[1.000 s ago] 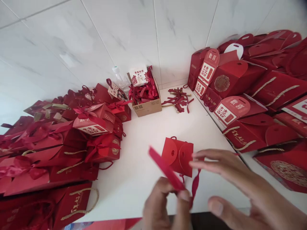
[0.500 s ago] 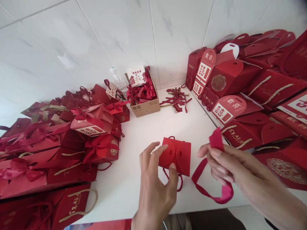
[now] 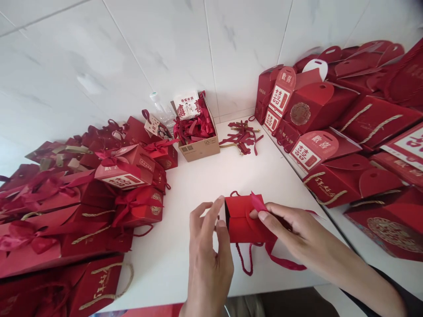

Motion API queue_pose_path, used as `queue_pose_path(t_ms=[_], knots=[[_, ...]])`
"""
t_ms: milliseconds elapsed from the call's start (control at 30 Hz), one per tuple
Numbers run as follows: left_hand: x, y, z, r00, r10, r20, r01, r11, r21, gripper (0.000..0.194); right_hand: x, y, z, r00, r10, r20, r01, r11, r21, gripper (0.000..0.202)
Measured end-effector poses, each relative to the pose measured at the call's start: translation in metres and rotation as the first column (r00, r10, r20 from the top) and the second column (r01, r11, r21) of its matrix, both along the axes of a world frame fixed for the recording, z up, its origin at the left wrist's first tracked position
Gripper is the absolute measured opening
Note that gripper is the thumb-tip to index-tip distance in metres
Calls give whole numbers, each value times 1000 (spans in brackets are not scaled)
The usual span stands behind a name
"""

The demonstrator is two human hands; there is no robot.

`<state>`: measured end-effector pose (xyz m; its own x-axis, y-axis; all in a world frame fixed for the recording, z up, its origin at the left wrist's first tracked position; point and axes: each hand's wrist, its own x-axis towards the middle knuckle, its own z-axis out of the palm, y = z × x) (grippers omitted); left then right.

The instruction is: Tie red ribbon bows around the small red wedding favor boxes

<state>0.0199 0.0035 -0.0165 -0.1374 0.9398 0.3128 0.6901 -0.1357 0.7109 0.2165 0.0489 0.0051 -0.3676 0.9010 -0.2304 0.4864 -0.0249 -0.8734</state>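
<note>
A small red gift box with dark red cord handles lies on the white table in front of me. My left hand is at its left end, thumb and fingers closed on the raised left flap, whose pale inner side shows. My right hand pinches a dark pink ribbon between thumb and fingers, over the right flap. One ribbon end sticks up past the fingertips, and the other trails below onto the table. The right hand partly covers the right flap and its hole.
Red gift boxes with bows crowd the left side. More red boxes are stacked on the right. At the back stand a cardboard box of ribbons, a clear plastic bottle and a pile of dark red trimmings.
My right hand has moved left with the ribbon, onto the box. My left hand has closed on the left flap, which is now lifted away from the box top.
</note>
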Motion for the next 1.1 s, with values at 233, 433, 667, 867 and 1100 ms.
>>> queue_pose_path(t_ms=[233,433,667,867,1100], knots=[[16,2,2,957,-88,-275,103,994,42,38,14,1,9,998,-68,-17,68,998,-18,44],[21,5,3,949,-87,-303,109,993,55,35,26,7,6,1000,12,18,-9,989,-146,43],[20,6,-2,967,-103,-233,115,993,38,41,24,18,4,995,87,40,-78,981,-178,39],[20,8,-3,969,-102,-224,109,994,21,38,19,25,8,997,75,37,-68,987,-147,36],[27,15,3,951,-74,-301,85,996,24,36,14,35,8,994,94,55,-90,993,-72,35]])
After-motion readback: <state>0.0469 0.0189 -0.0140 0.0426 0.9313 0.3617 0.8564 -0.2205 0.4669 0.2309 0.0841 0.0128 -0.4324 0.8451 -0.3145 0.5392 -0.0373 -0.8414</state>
